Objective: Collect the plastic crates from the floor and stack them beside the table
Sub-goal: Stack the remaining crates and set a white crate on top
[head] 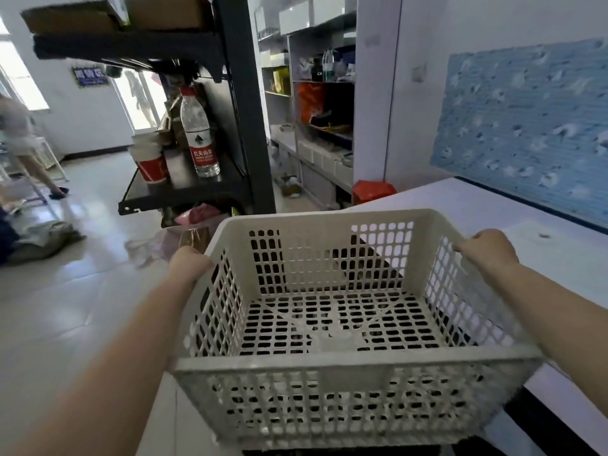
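Observation:
I hold a white perforated plastic crate [332, 360] in front of me, off the floor, open side up and empty. My left hand [189, 263] grips its left rim. My right hand [487, 248] grips the right rim. The crate hangs partly over the left edge of the white table [566, 258], which runs along the right. Dark shapes show through the crate's holes below it, but I cannot tell what they are.
A black metal shelf [184, 192] stands ahead on the left with a water bottle [199, 133] and paper cups [149, 161]. Bags and litter [184, 232] lie at its foot. A person [19, 136] stands at far left. Storage racks [316, 126] fill the back.

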`<state>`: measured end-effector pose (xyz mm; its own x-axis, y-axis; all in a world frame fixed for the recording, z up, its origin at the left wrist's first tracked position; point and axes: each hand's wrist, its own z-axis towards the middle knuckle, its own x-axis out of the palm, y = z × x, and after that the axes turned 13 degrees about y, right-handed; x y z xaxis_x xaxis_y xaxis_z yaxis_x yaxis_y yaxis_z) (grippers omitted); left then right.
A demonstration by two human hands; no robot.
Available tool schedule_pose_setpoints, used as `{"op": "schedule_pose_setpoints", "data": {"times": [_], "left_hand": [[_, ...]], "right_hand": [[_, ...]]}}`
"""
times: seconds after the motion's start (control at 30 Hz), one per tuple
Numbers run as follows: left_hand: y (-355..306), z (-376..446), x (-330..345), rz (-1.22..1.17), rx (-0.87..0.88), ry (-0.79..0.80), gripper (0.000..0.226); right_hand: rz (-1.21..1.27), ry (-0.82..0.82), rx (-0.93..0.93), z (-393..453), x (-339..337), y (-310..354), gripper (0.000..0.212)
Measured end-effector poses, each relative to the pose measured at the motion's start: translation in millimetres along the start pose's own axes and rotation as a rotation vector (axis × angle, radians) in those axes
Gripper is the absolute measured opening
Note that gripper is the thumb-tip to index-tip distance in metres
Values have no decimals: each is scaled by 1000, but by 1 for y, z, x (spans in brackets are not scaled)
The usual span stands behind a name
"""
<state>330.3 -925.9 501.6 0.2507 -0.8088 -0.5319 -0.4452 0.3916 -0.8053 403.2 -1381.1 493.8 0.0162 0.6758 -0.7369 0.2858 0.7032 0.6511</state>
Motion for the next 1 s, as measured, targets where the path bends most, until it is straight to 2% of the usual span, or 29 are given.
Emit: {"op": "schedule_pose_setpoints", "data": {"times": [0.03, 0.1, 0.13, 0.27, 0.47, 0.53, 0.63, 0.77, 0.87, 1.0], "left_hand": [[4, 10, 0, 12, -9, -3, 4], [4, 19, 0, 23, -10, -18, 25], [-1, 14, 2, 28, 0, -22, 28], [-13, 5, 8, 67, -17, -44, 20], [-9, 20, 8, 41, -19, -23, 30], [-10, 21, 9, 54, -20, -24, 22], [-15, 16, 13, 93, -9, -38, 17], [-13, 11, 15, 150, -12, -75, 29], [-13, -4, 15, 211, -32, -32, 30], [-11, -32, 17, 283, -36, 66, 49]], "right_hand": [[12, -1, -9, 4, 0, 1, 36], [19, 6, -20, 11, 1, 4, 36], [16, 11, -20, 15, 1, 6, 36], [-11, 26, -24, 23, 1, 11, 36], [-44, 18, -12, 32, 4, 20, 25], [-67, 39, -7, 34, 4, 23, 20], [-132, 57, -7, 36, 5, 26, 26], [-213, 32, -21, 31, 10, 22, 13], [-273, 63, -34, 29, 8, 20, 15], [-130, 223, -84, 19, -10, 16, 34]]}}
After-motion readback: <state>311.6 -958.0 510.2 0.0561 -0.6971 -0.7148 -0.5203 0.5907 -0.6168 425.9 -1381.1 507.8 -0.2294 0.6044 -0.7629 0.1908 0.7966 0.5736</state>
